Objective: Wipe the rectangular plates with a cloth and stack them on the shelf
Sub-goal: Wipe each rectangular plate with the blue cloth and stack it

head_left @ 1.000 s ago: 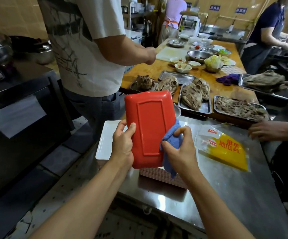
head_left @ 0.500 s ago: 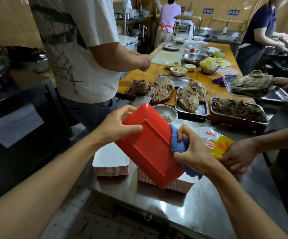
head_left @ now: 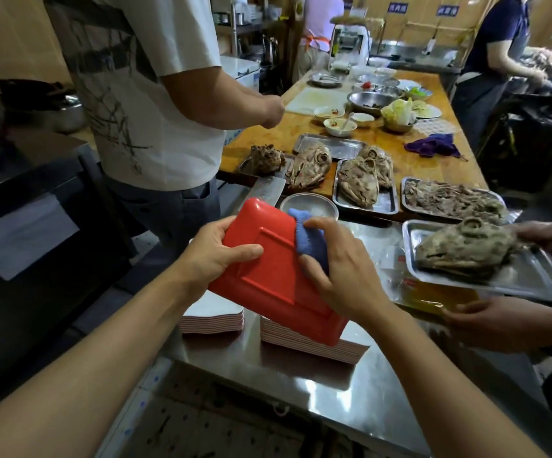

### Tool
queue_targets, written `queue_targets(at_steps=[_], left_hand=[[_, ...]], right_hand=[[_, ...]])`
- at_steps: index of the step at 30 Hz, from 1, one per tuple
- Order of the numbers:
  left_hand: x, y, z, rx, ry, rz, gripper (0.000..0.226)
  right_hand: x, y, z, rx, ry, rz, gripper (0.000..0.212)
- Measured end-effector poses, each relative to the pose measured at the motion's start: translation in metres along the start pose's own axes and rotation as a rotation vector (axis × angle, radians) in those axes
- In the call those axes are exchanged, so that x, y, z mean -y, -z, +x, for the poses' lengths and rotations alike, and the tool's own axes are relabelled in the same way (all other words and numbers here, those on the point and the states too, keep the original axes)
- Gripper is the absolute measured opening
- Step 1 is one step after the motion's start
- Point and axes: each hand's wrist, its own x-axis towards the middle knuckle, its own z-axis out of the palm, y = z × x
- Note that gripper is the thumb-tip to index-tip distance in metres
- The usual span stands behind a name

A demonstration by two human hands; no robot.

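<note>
The red plate (head_left: pixel 277 279) is up in the air, tilted, w/ its bottom side facing the camera, right above two stacks of plates (head_left: pixel 314 342) on the shiny metal counter (head_left: pixel 301 385). The left hand (head_left: pixel 211 256) grips the plate's left edge; the thumb lies across the red back & the other fingers curl round the rim. The right hand (head_left: pixel 344 272) holds a blue cloth (head_left: pixel 311 239) & presses it on the plate's upper right part; its fingers are bent tight over the cloth. The second stack, the left stack (head_left: pixel 215 319), sits just beside the first one, w/ white tops & striped sides. Behind the plate is a small round metal bowl (head_left: pixel 309 206) & a wide knife blade (head_left: pixel 266 191). To the right, another person's two hands (head_left: pixel 485 320) carry a metal tray (head_left: pixel 538 282) w/ a big cooked animal head (head_left: pixel 466 247) on it. Under that tray lies a yellow bag (head_left: pixel 433 294). Further back is a wood table (head_left: pixel 383 140) w/ more trays of cooked meat (head_left: pixel 449 200), bowls, cabbage & a purple rag (head_left: pixel 433 145). A person in a white shirt (head_left: pixel 142 94) stands at the left side of the table. Two more people stand far back near the wall.
</note>
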Motion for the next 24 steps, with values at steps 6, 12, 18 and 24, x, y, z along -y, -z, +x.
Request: queue_targets(at_steps=[6, 12, 18, 24], left_hand=[[0.011, 0.014, -0.002, -0.086, 0.074, -0.122, 0.046], [0.019, 0.008, 0.008, -0.216, 0.174, -0.276, 0.024], [0.024, 0.006, 0.011, -0.294, 0.317, -0.387, 0.012], [0.023, -0.005, 0.004, -0.311, 0.408, -0.475, 0.008]], right_hand=[[-0.026, 0.001, -0.010, -0.005, -0.148, 0.068, 0.044], [-0.025, -0.010, -0.022, -0.019, -0.115, 0.126, 0.044], [-0.028, -0.012, -0.053, -0.010, 0.010, 0.075, 0.048], [-0.016, -0.032, -0.056, -0.104, 0.068, -0.206, 0.050]])
